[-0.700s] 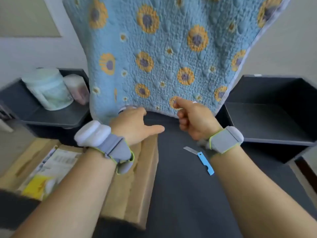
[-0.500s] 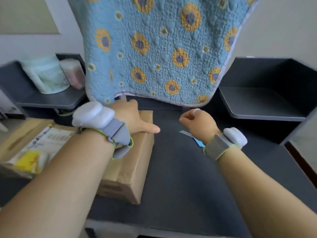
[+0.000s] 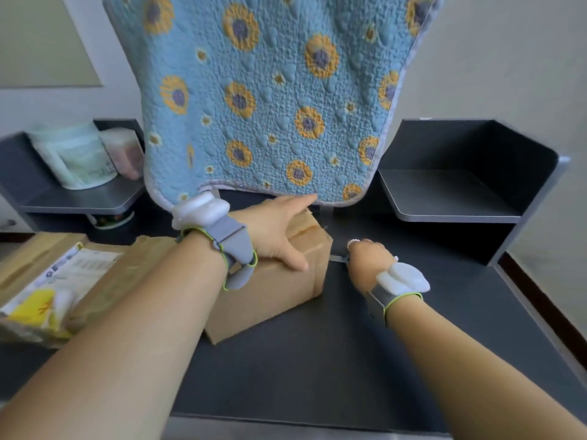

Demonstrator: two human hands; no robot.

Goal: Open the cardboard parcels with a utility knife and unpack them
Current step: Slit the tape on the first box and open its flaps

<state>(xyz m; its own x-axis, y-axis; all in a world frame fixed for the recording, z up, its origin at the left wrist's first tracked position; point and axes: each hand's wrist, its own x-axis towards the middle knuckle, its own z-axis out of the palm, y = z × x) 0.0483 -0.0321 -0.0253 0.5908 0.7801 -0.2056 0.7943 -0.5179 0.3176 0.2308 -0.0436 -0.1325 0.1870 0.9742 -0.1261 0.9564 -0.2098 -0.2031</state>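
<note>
A brown cardboard parcel (image 3: 270,300) lies on the dark table (image 3: 317,369), just left of centre. My left hand (image 3: 279,239) rests flat on its top, fingers apart, index finger stretched toward the hanging quilt. My right hand (image 3: 365,265) is down on the table right of the parcel, fingers curled over the utility knife (image 3: 336,258). Only the knife's grey blade tip shows, poking out to the left toward the parcel's side. Its blue handle is hidden under the hand.
A blue quilt with yellow flowers (image 3: 270,90) hangs behind the parcel. A second parcel with a white label and yellow contents (image 3: 54,281) lies at the left. The grey left shelf (image 3: 82,201) holds plastic containers (image 3: 76,157). A grey shelf unit (image 3: 444,192) stands at the right.
My right hand let go of the quilt's edge and dropped onto the utility knife. My left hand slid further across the parcel's top. The view shifted so the parcel sits nearer the centre.
</note>
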